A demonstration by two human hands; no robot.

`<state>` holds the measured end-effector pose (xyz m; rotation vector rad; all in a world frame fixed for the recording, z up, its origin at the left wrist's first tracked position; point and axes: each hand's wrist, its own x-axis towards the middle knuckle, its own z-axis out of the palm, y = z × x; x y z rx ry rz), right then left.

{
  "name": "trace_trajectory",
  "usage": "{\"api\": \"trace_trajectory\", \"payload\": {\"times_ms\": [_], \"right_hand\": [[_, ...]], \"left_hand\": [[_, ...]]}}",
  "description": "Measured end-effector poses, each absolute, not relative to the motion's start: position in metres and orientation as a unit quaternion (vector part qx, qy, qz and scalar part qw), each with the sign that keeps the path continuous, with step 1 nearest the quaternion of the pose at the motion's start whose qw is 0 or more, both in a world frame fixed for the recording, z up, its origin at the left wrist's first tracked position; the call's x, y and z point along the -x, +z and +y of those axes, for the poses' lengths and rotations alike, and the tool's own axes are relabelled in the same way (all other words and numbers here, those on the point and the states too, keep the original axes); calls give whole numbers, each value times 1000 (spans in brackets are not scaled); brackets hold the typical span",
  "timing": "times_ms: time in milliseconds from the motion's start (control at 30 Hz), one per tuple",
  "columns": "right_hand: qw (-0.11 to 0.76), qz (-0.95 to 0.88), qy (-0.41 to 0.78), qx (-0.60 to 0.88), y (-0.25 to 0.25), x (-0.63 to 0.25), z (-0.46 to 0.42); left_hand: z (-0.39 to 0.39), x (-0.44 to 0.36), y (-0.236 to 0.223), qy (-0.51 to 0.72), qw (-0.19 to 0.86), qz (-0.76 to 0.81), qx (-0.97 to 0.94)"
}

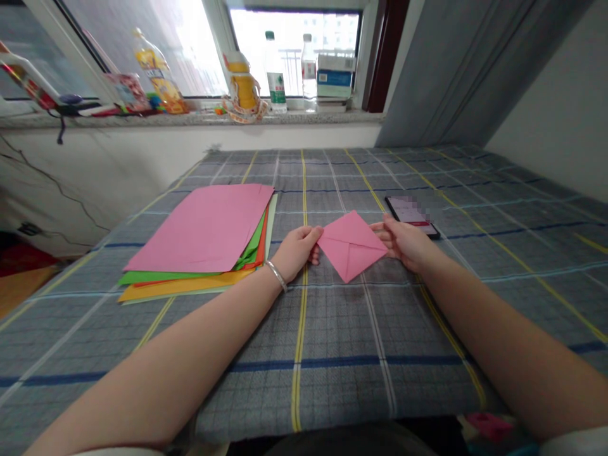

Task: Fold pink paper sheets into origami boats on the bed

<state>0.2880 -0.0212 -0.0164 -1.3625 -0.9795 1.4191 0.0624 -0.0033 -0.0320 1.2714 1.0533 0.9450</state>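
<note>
Between my two hands is a small folded pink paper (350, 247), turned like a diamond, with crease lines and overlapping flaps on its upper face. My left hand (300, 248), with a silver bangle at the wrist, pinches its left corner between thumb and fingers. At the opposite corner, my right hand (403, 240) grips the paper with its fingers partly behind the edge. A phone (412, 216) with a lit screen lies just beyond the right hand. Left of the left hand rests a stack of coloured paper (204, 228), pink on top, with green, orange and yellow sheets showing below.
A grey checked cloth (342, 323) covers the table. On the windowsill behind stand a yellow cup (243, 85), clear bottles (275, 76), an orange drink bottle (159, 73) and boxes (335, 77). A grey curtain (456, 69) hangs at the right.
</note>
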Motion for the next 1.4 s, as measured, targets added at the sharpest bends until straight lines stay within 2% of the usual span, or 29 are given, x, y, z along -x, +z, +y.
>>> {"api": "trace_trajectory", "payload": {"times_ms": [267, 333, 433, 500, 700, 1000, 1100, 1400], "right_hand": [[423, -472, 566, 527, -20, -285, -26], [437, -462, 563, 527, -18, -284, -27], [445, -451, 558, 536, -15, -282, -27], [446, -443, 560, 540, -15, -279, -27], [457, -448, 567, 518, -19, -269, -32], [396, -453, 640, 478, -13, -267, -37], [384, -457, 631, 495, -15, -272, -35], [393, -536, 586, 464, -20, -276, -32]], "left_hand": [[-5, -61, -33, 403, 558, 438, -579], [-6, -60, -32, 418, 479, 465, -616], [-11, -58, -29, 432, 265, 479, -717], [-18, -59, -26, 420, 159, 441, -777], [-31, -66, -26, 290, 5, 315, -904], [-23, -64, -30, 250, -82, 334, -905], [-22, -61, -29, 240, -98, 346, -902], [-21, -59, -30, 245, -58, 403, -880]]}}
